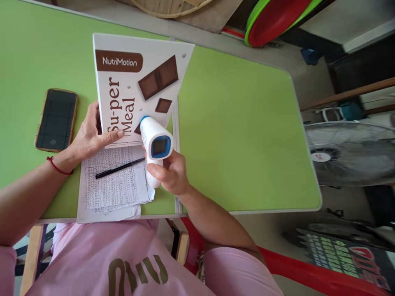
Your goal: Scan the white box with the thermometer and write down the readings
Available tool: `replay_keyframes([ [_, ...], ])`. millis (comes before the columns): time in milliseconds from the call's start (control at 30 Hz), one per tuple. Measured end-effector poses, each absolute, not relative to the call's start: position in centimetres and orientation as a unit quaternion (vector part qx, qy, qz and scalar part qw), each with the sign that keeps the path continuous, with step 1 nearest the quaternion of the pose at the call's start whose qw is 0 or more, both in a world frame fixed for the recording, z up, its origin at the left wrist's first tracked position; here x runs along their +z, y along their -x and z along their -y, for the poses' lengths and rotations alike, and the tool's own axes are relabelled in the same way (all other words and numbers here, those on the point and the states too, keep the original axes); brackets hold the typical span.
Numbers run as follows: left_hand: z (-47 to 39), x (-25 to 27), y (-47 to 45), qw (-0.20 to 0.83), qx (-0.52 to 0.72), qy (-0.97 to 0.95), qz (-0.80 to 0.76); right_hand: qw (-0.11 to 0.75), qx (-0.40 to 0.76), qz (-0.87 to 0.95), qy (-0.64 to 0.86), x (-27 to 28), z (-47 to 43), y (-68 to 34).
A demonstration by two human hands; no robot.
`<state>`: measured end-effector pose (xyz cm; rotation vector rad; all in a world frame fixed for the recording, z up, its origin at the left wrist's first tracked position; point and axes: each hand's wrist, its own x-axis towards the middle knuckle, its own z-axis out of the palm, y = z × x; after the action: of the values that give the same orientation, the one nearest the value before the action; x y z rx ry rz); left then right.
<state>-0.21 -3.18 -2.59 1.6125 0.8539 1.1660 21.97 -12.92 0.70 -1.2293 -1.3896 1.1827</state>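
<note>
A white box [123, 107] printed "NutriMotion Su-per Meal" with brown chocolate pieces is gripped along its lower left edge by my left hand [89, 133], thumb across its front. My right hand [173, 172] is wrapped round the handle of a white and blue infrared thermometer [156, 137]. Its small dark screen faces me, and its front end points at the lower right part of the box. Below the box lie handwritten sheets of paper [115, 193], with a black pen [119, 168] resting on them, its right end near the thermometer.
A smartphone [57, 119] with a dark screen lies on the green table [240, 135], left of my left hand. Beyond the table's right edge stands a fan [348, 154]. Red and green round trays [274, 20] and a woven tray [169, 7] are past the far edge.
</note>
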Motion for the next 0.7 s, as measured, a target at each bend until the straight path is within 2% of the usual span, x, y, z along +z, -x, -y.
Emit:
replay_keyframes([
  [400, 3.2, -2.4, 0.3, 0.441, 0.466, -0.681, -0.353, 0.437, 0.573, 0.491, 0.489, 0.2, 13.1, -20.9],
  [700, 3.4, -2.0, 0.1, 0.425, 0.465, -0.689, -0.357, 0.449, 0.563, 0.487, 0.494, 0.3, 12.7, -21.7],
])
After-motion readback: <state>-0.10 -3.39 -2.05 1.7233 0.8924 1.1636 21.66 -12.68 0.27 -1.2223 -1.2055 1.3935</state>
